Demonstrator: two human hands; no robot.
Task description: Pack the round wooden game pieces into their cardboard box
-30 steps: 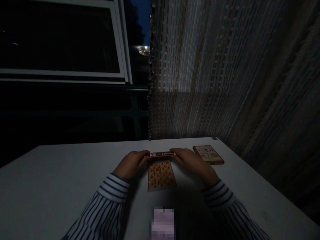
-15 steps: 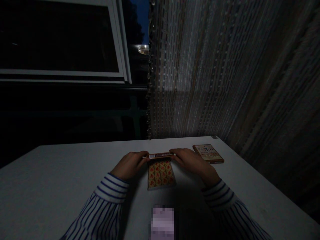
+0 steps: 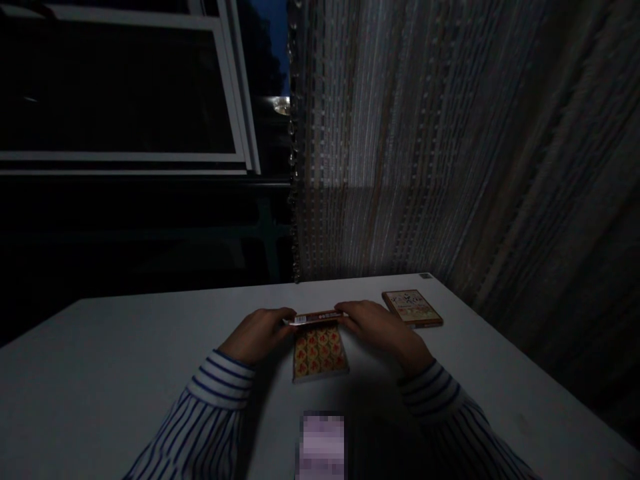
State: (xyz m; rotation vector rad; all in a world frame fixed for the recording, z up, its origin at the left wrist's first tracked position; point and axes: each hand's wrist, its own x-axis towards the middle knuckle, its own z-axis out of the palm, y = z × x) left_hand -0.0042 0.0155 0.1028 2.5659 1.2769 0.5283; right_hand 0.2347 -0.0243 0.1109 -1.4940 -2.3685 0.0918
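My left hand (image 3: pixel 257 333) pinches the left end of a thin printed box cover (image 3: pixel 316 318), and my right hand (image 3: pixel 380 330) grips its right end. The cover's narrow side faces me, with a barcode at its left and white print on reddish brown. Just below it lies a shallow tray (image 3: pixel 321 379) on the white table. Round, wood-coloured Chinese chess pieces (image 3: pixel 320 351) with red characters fill it in rows. The cover hides the tray's far end; whether the two touch I cannot tell.
A flat printed box (image 3: pixel 413 307) with dark characters lies beyond my right hand. The white table (image 3: pixel 150 373) ends at a bead-like string curtain (image 3: pixel 380 167) and a dark window (image 3: pixel 120 87). A pixelated patch (image 3: pixel 323 443) sits at the bottom edge.
The box cover has tilted slightly, its left end now lower, and both hands have shifted a little with it. The tray stays on the table. The view has shifted slightly.
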